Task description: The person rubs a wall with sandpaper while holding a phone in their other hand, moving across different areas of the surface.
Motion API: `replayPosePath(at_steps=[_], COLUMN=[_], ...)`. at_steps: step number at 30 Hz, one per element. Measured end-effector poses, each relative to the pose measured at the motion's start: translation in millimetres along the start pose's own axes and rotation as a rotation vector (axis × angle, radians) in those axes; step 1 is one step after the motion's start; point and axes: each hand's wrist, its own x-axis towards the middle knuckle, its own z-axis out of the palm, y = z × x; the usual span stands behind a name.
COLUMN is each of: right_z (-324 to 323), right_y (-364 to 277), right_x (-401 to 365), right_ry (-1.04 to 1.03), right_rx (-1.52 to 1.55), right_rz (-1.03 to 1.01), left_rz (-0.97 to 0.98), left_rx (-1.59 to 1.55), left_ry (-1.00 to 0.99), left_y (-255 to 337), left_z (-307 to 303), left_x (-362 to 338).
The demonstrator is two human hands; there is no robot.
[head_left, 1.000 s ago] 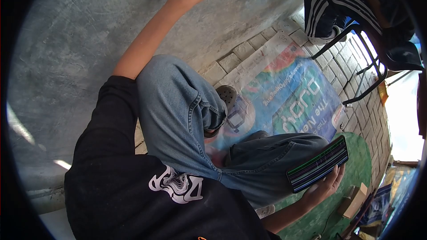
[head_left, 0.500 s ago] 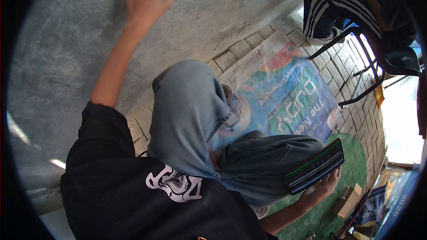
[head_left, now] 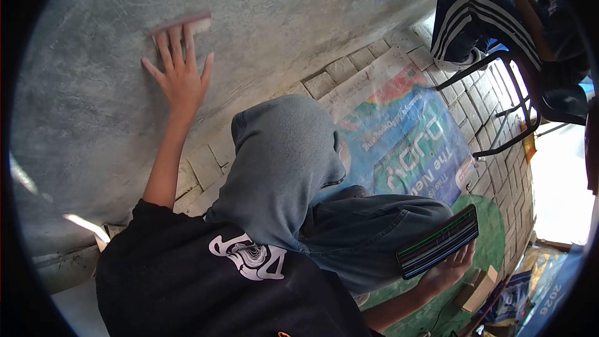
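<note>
My left hand (head_left: 181, 81) lies flat against the grey wall (head_left: 93, 87), fingers spread. Under its fingertips is a thin, flat, reddish and pale piece (head_left: 198, 24), pressed to the wall; blur and the fingers hide what kind it is. My right hand (head_left: 450, 269) grips a smartphone (head_left: 437, 241) from its lower edge, beside my bent knee. Coloured stripes run along the phone's lit screen. My fingers behind the phone are partly hidden.
My jeans-clad legs (head_left: 281, 156) are folded on a printed banner (head_left: 405, 137) over paving bricks. A small cardboard box (head_left: 477, 290) stands on a green mat (head_left: 490, 218). At upper right a person (head_left: 480, 19) sits on a black-framed chair (head_left: 524, 97).
My left hand has moved down and slightly left in view, along the wall, and the flat piece under its fingertips now shows. My right hand still holds the smartphone, almost unmoved.
</note>
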Motion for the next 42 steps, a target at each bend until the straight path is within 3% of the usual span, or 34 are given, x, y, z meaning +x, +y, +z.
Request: replayPosePath(at_steps=[8,16,18,21,29,42], right_z=[9,18,19,23,28,36], right_y=[-9,-14,-15,-17,-20,-24], right_x=[-3,2,3,0,-1,-3], right_ry=[0.038,0.040,-0.016,-0.017,0.019,0.018], right_rx=[0.009,-0.033,-0.209,-0.240,-0.210,-0.205], right_rz=[0.160,0.141,0.102,0.077,0.115,0.108], left_rz=[-0.009,-0.070,-0.074,-0.061,-0.097,-0.070], left_rx=[-0.130,-0.079,-0.071,-0.024,-0.186,-0.085], left_ry=[0.186,-0.039,-0.065,-0.135,0.120,0.126], left_y=[26,14,8,3,-7,-20], left_z=[-14,-7,-8,-11,-17,-25], left_x=[68,-1,-7,-5,23,36])
